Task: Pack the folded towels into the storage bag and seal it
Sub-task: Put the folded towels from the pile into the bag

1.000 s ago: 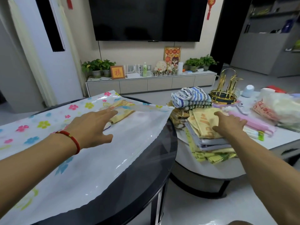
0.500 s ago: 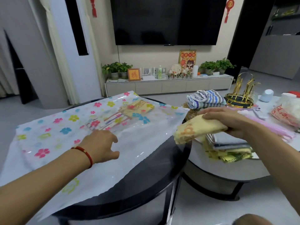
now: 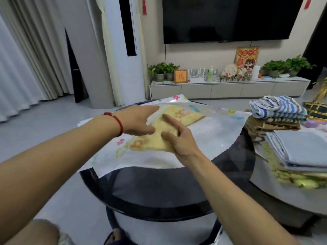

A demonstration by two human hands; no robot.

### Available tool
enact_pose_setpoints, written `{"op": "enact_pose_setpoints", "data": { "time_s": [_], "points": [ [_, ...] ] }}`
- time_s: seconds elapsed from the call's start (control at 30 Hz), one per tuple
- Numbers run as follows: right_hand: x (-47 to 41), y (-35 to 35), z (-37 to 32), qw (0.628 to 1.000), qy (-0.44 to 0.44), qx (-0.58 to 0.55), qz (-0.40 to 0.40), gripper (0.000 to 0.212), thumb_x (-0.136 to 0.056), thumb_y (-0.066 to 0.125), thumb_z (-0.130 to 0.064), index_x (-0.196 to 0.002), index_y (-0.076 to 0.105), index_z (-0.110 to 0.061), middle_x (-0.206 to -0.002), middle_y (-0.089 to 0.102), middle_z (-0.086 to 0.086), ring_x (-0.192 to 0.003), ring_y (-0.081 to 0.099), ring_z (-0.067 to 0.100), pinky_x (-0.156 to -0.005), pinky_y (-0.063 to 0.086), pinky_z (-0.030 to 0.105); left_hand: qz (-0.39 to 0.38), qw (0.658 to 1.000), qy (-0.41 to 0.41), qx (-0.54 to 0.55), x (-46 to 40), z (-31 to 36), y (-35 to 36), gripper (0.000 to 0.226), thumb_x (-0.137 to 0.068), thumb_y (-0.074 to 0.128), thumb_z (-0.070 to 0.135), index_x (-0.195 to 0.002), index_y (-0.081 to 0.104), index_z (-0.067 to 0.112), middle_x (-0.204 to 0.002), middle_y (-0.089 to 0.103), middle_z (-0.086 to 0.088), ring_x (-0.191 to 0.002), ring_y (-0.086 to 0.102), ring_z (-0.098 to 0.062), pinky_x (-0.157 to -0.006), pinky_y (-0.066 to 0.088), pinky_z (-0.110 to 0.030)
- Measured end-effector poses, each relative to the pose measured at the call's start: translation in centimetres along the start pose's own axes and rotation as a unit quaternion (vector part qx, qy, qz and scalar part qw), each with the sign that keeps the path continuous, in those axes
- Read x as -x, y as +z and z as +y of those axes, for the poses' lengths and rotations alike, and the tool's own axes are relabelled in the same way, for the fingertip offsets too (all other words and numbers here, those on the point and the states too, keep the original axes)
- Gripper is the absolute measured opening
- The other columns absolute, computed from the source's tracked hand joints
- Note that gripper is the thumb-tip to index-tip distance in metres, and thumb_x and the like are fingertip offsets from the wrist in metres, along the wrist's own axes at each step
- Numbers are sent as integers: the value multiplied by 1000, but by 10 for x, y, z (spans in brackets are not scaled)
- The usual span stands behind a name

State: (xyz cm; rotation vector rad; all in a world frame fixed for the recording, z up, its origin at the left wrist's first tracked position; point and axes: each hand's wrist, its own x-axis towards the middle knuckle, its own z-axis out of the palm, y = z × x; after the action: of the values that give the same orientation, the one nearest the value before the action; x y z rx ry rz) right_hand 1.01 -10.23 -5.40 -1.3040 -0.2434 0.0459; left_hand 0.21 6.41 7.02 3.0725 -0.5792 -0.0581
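Black glass table (image 3: 159,195) (round), grey floor (image 3: 44,124)

Both arms outstretched, hands close together: left hand (image 3: 137,121) flat, right hand (image 3: 178,138) gripping, forefinger extended.

Beige wall (image 3: 203,53) with black television (image 3: 230,18), low white cabinet (image 3: 228,88), pale curtains (image 3: 21,59), grey floor (image 3: 44,124).

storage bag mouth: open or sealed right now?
Open. The left hand lifts the storage bag flap while the right hand slides a yellow towel in.
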Motion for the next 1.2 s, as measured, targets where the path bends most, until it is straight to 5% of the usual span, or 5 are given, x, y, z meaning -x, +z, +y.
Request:
{"op": "enact_pose_setpoints", "data": {
  "time_s": [0.27, 0.53, 0.7, 0.93, 1.2],
  "points": [
    [-28, 70, 67, 933, 281, 121, -189, 57, -91, 66, -8, -145, 51, -14, -104, 76, 11, -74, 76, 15, -67, 62, 28, 4, 999, 17, 36, -2, -25, -9, 72, -94, 47, 59, -155, 17, 37, -161, 31, 6, -142, 36, -23, -114, 28, -35],
    [-49, 80, 77, 888, 16, 415, -197, 61, -93, 66, -34, -150, 46, -26, -129, 66, 5, -103, 62, 22, -93, 56, 39, 10, 996, 20, 81, 5, -44, 11, 62, -97, 39, 59, -154, 23, 39, -160, 29, 13, -141, 36, -15, -104, 23, -22],
    [-44, 61, 93, 767, -113, 598, -204, 47, -91, 61, -23, -138, 59, -22, -135, 59, 7, -119, 56, 30, -99, 48, 44, -4, 995, 23, 99, 9, -47, 11, 62, -97, 48, 49, -153, 22, 42, -160, 28, 15, -141, 35, -14, -104, 23, -22],
    [-69, 95, 99, 773, -84, 584, -232, 51, -95, 50, -15, -145, 54, -24, -147, 55, 12, -126, 55, 37, -102, 45, 43, -7, 998, 9, 69, 13, -45, 15, 82, -86, 61, 26, -153, 19, 45, -152, 43, 10, -76, 44, 29, -63, 36, -1],
    [-53, 47, 94, 757, -68, 599, -252, 55, -106, 38, -19, -159, 33, -34, -171, 21, 1, -157, 16, 22, -125, 6, 61, 15, 998, 31, 47, 12, -44, 28, 83, -82, 60, 21, -153, 23, 41, -159, 32, 13, -139, 38, -14, -108, 36, -28]
  ]
}}
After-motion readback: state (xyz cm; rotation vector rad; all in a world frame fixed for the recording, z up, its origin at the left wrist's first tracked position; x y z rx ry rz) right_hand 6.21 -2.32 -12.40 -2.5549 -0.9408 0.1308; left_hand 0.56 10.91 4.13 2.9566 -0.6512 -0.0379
